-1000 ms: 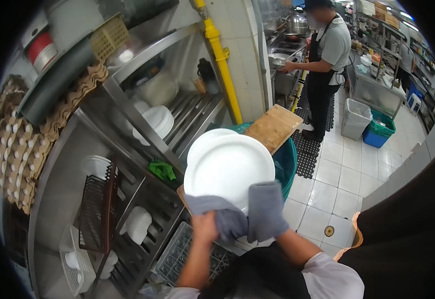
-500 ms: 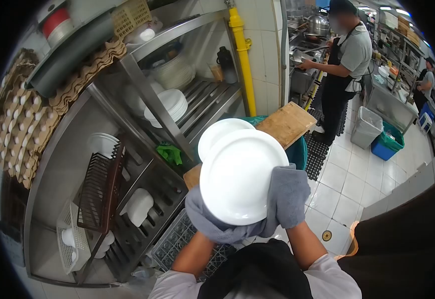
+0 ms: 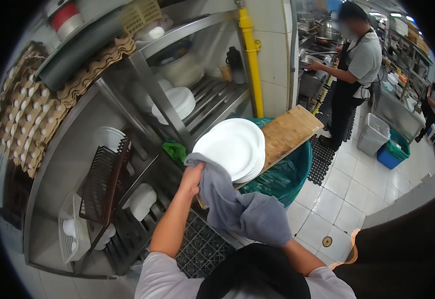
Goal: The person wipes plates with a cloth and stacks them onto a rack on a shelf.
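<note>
A stack of white plates (image 3: 230,148) rests on a wooden board (image 3: 289,132) that lies across a green-lined bin (image 3: 289,174). My left hand (image 3: 193,178) grips one end of a grey cloth (image 3: 222,197) at the near left edge of the stack. The cloth hangs between my two arms. My right hand (image 3: 269,219) is covered by the cloth's other end, so its fingers are hidden.
More white plates (image 3: 175,104) stand on the metal rack at the left. A brown dish rack (image 3: 109,182), a glass crate (image 3: 205,244) and egg trays (image 3: 28,119) are nearby. One person (image 3: 359,65) works at the stove; another (image 3: 434,102) stands at the far right.
The plate I held upon the cloth is now on the stack. My right hand has drawn back toward me, and my left hand has come to the stack's left edge with the cloth.
</note>
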A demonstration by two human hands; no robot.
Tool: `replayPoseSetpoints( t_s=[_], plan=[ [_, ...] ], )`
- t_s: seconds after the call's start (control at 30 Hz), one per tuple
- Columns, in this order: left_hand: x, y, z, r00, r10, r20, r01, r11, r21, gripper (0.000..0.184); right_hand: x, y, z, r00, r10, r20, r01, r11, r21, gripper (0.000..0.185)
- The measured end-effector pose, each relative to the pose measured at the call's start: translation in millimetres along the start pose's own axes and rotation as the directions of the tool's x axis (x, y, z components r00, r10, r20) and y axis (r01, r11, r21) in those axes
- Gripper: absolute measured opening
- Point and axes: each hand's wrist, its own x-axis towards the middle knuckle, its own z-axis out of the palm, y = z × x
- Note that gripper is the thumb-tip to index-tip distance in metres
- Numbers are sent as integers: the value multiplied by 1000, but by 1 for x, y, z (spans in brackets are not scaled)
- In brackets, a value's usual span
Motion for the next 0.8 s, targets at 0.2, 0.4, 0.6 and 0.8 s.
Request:
replayPoseSetpoints(
  t_s=[0.2,0.4,0.6,0.8],
  plan=[
    [-1,50,2,1000,-16,-2,8,405,914,70,-31,65,59,972,121,202,-233,631,740,58],
    [-61,157,-59,739,-500,452,-347,293,891,65,27,20,-8,920,389,57,-142,196,970,60],
    [-29,262,-172,834,512,205,-226,-22,974,34,48,-23,24,869,467,162,105,-495,863,63],
    [55,297,-277,507,823,256,83,-343,936,27,28,-29,49,699,686,202,165,-430,888,77]
  ],
)
